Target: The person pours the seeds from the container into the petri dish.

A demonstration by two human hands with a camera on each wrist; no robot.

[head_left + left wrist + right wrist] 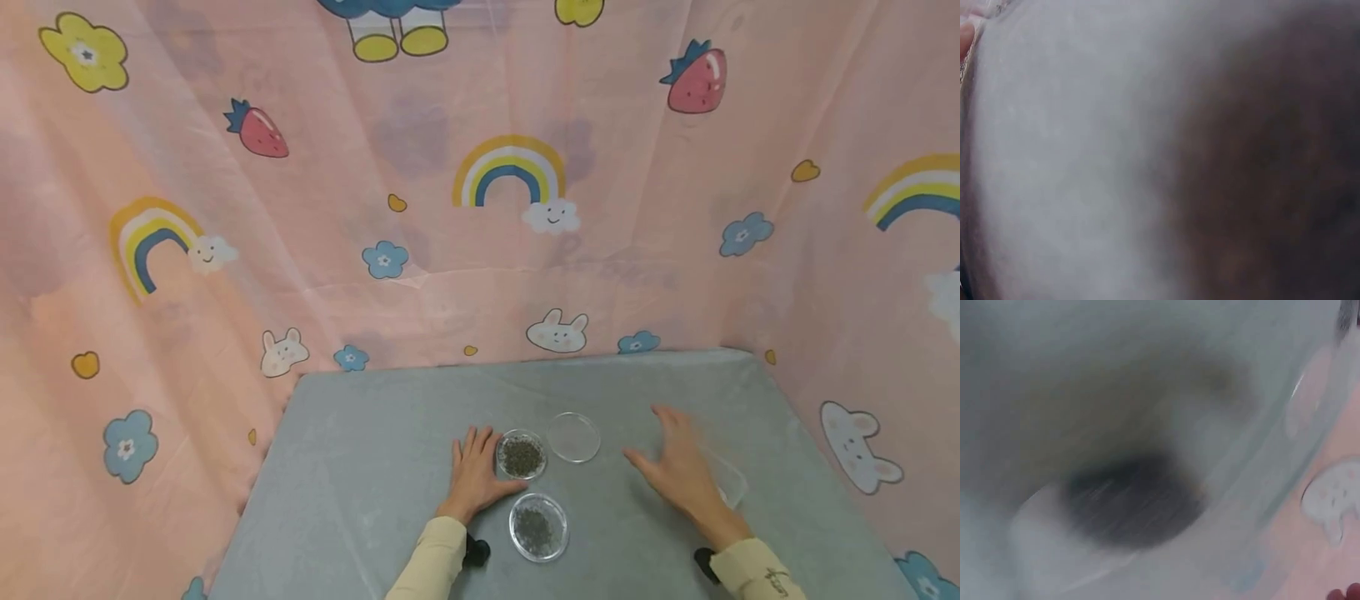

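Observation:
My left hand (pixel 478 477) rests on the grey cloth with its fingers spread, at the left side of a clear round dish (pixel 522 456) of dark, crumbly bits. Its thumb lies along that dish's near edge. Just below stands a second clear dish (pixel 538 527) with similar dark bits. A clear, shallow round dish or lid (pixel 573 437) sits beside the first dish, on the right. Blurred by motion, my right hand (pixel 678 471) is over the right side of the table, thumb and fingers apart, holding nothing visible. Both wrist views are mostly blurred.
A clear, boxy item (pixel 727 482) with something white lies partly behind the right hand; its kind is unclear. The grey cloth-covered table (pixel 352 467) backs onto a pink printed curtain (pixel 315 208), which also hangs at both sides.

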